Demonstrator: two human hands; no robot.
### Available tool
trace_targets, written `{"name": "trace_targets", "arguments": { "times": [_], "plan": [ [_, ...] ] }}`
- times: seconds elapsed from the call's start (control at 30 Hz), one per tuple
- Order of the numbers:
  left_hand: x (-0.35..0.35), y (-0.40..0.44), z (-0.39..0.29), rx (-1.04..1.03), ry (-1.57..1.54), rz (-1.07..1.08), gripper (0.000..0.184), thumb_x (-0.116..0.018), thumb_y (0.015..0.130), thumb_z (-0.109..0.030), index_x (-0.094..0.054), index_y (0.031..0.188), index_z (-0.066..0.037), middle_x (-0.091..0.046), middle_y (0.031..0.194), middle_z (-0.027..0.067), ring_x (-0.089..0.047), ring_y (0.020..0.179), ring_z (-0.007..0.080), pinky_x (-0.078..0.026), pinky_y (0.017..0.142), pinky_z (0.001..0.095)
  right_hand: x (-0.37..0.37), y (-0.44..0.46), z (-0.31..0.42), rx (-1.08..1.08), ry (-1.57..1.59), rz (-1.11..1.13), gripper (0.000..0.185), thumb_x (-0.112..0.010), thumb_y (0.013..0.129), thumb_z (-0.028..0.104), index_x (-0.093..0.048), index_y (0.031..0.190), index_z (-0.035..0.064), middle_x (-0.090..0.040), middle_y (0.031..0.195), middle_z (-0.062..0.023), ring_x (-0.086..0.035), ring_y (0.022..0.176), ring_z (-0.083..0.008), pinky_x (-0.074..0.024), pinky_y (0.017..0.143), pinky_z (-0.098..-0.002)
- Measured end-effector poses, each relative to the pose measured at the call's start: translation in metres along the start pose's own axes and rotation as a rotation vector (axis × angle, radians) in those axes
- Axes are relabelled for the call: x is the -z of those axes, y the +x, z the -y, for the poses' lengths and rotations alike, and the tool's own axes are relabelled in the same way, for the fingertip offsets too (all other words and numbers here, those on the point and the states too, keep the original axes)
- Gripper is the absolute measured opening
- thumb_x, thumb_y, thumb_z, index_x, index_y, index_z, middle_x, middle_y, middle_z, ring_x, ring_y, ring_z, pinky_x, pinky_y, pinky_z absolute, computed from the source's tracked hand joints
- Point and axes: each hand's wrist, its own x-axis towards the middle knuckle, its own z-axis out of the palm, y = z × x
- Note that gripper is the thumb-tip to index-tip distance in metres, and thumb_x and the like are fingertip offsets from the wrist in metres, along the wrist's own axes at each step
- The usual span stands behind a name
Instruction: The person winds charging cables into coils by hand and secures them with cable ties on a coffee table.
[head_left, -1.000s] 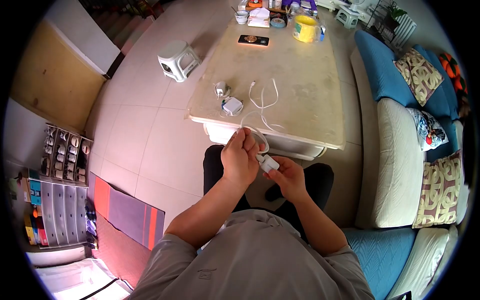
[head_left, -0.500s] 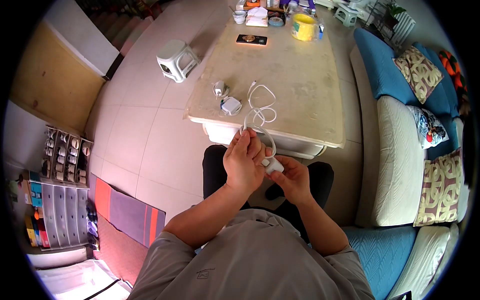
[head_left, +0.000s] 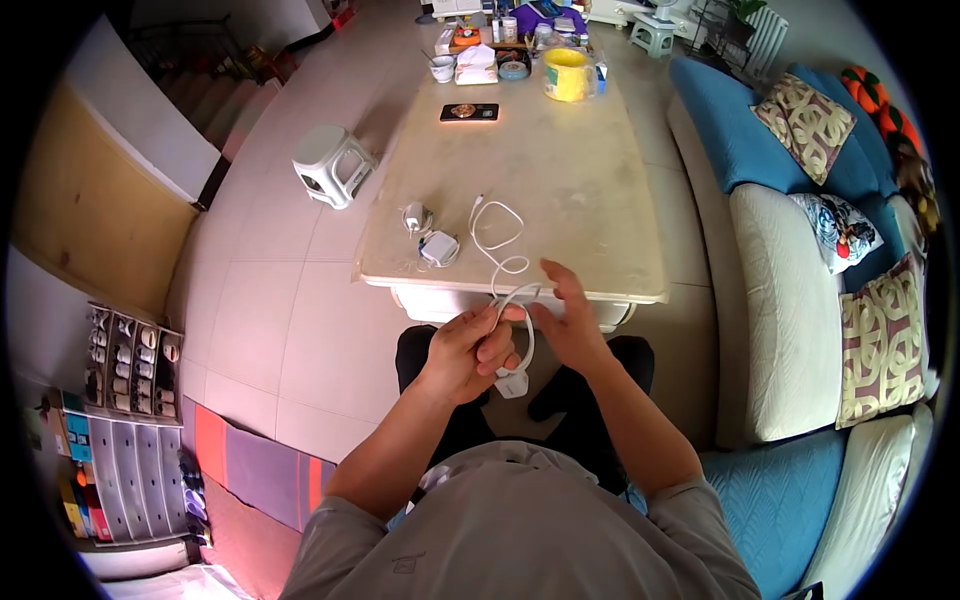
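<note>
My left hand (head_left: 468, 352) is closed around a loop of white charging cable (head_left: 531, 340), just off the table's near edge. From that loop hangs a white charger plug (head_left: 512, 384), below my fingers and between my knees. My right hand (head_left: 572, 325) is beside the loop with its fingers stretched out and apart, its thumb side close to the cable. The cable's free end (head_left: 497, 207) trails in curves over the table (head_left: 560, 200). Left of it on the tabletop lie two more white chargers, one squarish (head_left: 438, 248) and one smaller (head_left: 415, 217), with their cables bundled.
A phone (head_left: 469, 112) lies farther up the table. Behind it stand a bowl (head_left: 442, 68), a tissue pack (head_left: 476, 66) and a yellow container (head_left: 568, 76). A plastic stool (head_left: 333, 165) is on the floor to the left; a blue and cream sofa (head_left: 785, 310) runs along the right.
My right hand has let go of the charger plug and opened, moving up beside the cable. The plug now hangs lower from the loop in my left hand. The view has shifted.
</note>
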Motion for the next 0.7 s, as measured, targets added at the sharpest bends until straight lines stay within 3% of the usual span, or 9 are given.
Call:
{"name": "trace_targets", "arguments": {
  "times": [0.07, 0.2, 0.23, 0.33, 0.4, 0.43, 0.53, 0.57, 0.7],
  "plan": [
    [0.002, -0.003, -0.002, -0.016, -0.052, 0.118, 0.037, -0.040, 0.099, -0.027, -0.053, 0.123, -0.002, -0.037, 0.057, -0.0049, -0.032, 0.047, 0.0075, -0.039, 0.067, 0.0294, -0.010, 0.005, -0.015, 0.040, -0.022, 0.085, 0.038, -0.062, 0.085, 0.010, -0.054, 0.121, 0.0038, -0.055, 0.121, -0.0159, -0.055, 0.110, -0.0273, -0.0463, 0.086, -0.0330],
    [0.005, -0.012, -0.015, -0.173, -0.207, 0.248, 0.045, -0.041, 0.099, -0.025, -0.040, 0.136, 0.001, -0.039, 0.058, -0.0051, -0.037, 0.048, 0.0068, -0.043, 0.072, 0.0288, -0.013, 0.007, -0.002, -0.371, 0.107, 0.216, 0.022, -0.057, 0.091, 0.015, -0.057, 0.104, -0.0020, -0.065, 0.095, -0.0144, -0.063, 0.090, -0.0256, -0.0485, 0.080, -0.0339],
    [0.008, -0.013, -0.019, -0.225, -0.267, 0.242, 0.046, -0.041, 0.099, -0.025, -0.039, 0.136, 0.001, -0.039, 0.058, -0.0049, -0.038, 0.049, 0.0068, -0.044, 0.073, 0.0286, -0.014, 0.004, -0.009, -0.355, 0.228, 0.161, 0.019, -0.055, 0.092, 0.016, -0.056, 0.098, -0.0021, -0.065, 0.084, -0.0120, -0.063, 0.081, -0.0206, -0.0485, 0.074, -0.0313],
    [0.014, -0.013, -0.030, -0.358, -0.339, 0.268, 0.046, -0.040, 0.099, -0.023, -0.035, 0.138, 0.001, -0.043, 0.064, -0.0042, -0.046, 0.055, 0.0072, -0.047, 0.083, 0.0295, -0.011, 0.001, -0.014, -0.439, 0.231, 0.086, 0.017, -0.056, 0.092, 0.015, -0.056, 0.097, -0.0014, -0.064, 0.083, -0.0118, -0.061, 0.076, -0.0153, -0.0474, 0.068, -0.0285],
    [0.012, -0.013, -0.035, -0.443, -0.326, 0.193, 0.046, -0.040, 0.099, -0.021, -0.034, 0.139, 0.000, -0.048, 0.069, -0.0041, -0.050, 0.060, 0.0080, -0.047, 0.086, 0.0306, -0.014, -0.004, -0.028, -0.368, 0.254, 0.017, 0.015, -0.056, 0.091, 0.013, -0.056, 0.097, -0.0008, -0.063, 0.079, -0.0110, -0.059, 0.072, -0.0135, -0.0465, 0.065, -0.0281],
    [0.020, -0.011, -0.036, -0.459, -0.304, 0.173, 0.046, -0.042, 0.098, -0.017, -0.033, 0.140, -0.003, -0.059, 0.083, -0.0025, -0.058, 0.074, 0.0120, -0.046, 0.091, 0.0336, -0.015, -0.006, -0.034, -0.332, 0.266, -0.014, 0.015, -0.057, 0.091, 0.013, -0.056, 0.097, -0.0006, -0.062, 0.077, -0.0106, -0.058, 0.069, -0.0126, -0.0460, 0.063, -0.0279],
    [0.016, -0.004, -0.031, -0.500, -0.142, -0.029, 0.045, -0.045, 0.095, -0.011, -0.035, 0.139, -0.004, -0.064, 0.096, -0.0008, -0.060, 0.085, 0.0159, -0.044, 0.095, 0.0377, -0.013, -0.011, -0.037, -0.308, 0.151, -0.002, 0.012, -0.059, 0.090, 0.012, -0.058, 0.094, 0.0006, -0.061, 0.072, -0.0093, -0.055, 0.064, -0.0136, -0.0449, 0.061, -0.0274],
    [0.027, -0.001, -0.026, -0.488, -0.065, -0.016, 0.045, -0.044, 0.094, -0.008, -0.035, 0.139, -0.007, -0.064, 0.107, 0.0072, -0.061, 0.099, 0.0220, -0.041, 0.099, 0.0410, -0.012, -0.013, -0.035, -0.275, 0.115, 0.041, 0.012, -0.059, 0.089, 0.012, -0.058, 0.093, 0.0016, -0.061, 0.071, -0.0097, -0.056, 0.064, -0.0160, -0.0451, 0.061, -0.0286],
    [0.040, 0.015, -0.007, -0.458, 0.409, -0.154, 0.049, -0.039, 0.094, -0.002, -0.028, 0.142, -0.005, -0.059, 0.114, 0.0222, -0.057, 0.110, 0.0290, -0.041, 0.098, 0.0393, -0.002, -0.011, -0.010, -0.061, -0.137, 0.344, 0.010, -0.061, 0.084, 0.013, -0.062, 0.090, 0.0053, -0.064, 0.075, -0.0116, -0.060, 0.068, -0.0268, -0.0467, 0.062, -0.0349]
  ]
}}
